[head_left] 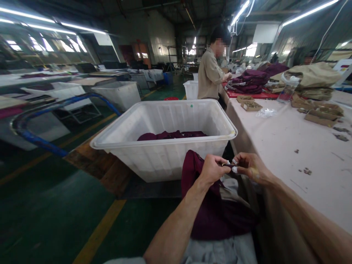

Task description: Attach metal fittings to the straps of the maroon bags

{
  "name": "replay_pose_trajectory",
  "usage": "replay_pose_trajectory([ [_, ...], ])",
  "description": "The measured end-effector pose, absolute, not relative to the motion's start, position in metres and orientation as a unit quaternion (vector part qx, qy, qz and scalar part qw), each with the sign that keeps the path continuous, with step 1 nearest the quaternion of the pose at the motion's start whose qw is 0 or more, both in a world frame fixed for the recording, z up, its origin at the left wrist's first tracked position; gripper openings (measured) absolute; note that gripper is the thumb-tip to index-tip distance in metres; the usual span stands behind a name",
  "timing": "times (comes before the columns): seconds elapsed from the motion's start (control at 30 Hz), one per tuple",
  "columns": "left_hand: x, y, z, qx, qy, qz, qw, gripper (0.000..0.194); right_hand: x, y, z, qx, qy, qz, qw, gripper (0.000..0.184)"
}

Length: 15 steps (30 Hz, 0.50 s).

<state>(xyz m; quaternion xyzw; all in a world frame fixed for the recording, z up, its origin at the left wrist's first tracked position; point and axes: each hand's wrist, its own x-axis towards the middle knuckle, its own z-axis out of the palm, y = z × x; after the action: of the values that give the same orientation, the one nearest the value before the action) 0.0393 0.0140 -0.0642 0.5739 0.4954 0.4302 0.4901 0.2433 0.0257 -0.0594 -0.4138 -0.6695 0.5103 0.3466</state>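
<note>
While the left hand (pixel 213 169) pinches a thin dark edge of a maroon garment (pixel 217 218) between thumb and fingers, the right hand (pixel 251 168) meets it there with thumb and forefinger closed to a narrow pinch on the same edge. White wrappings cover fingertips of both hands. The garment hangs below the hands, draped over the person's light grey trousers (pixel 220 251), a paler inner fabric showing beneath the fingers. Beyond and left of the hands stands a white plastic bin (pixel 167 157) with maroon cloth (pixel 176 135) inside. To the right of the right hand, a covered worktable (pixel 277 137) bears small scattered pieces (pixel 307 171); farther from the hands are cardboard trays (pixel 251 109) and a co-worker in a tan shirt (pixel 208 71).
</note>
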Motion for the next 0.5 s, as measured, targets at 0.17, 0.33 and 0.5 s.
replay_pose_trajectory([
  [0.17,0.033,0.015,-0.070,0.618,0.474,0.403,0.481,0.026,0.252,0.024,-0.051,-0.376,-0.680,0.574,0.258,0.021],
  [0.33,0.028,0.012,-0.069,0.672,0.464,0.360,0.450,0.029,0.246,0.021,-0.053,-0.398,-0.681,0.551,0.273,0.021],
  [0.5,0.031,0.002,-0.060,0.724,0.498,0.327,0.347,0.025,0.242,0.020,-0.057,-0.418,-0.694,0.509,0.293,0.025],
])
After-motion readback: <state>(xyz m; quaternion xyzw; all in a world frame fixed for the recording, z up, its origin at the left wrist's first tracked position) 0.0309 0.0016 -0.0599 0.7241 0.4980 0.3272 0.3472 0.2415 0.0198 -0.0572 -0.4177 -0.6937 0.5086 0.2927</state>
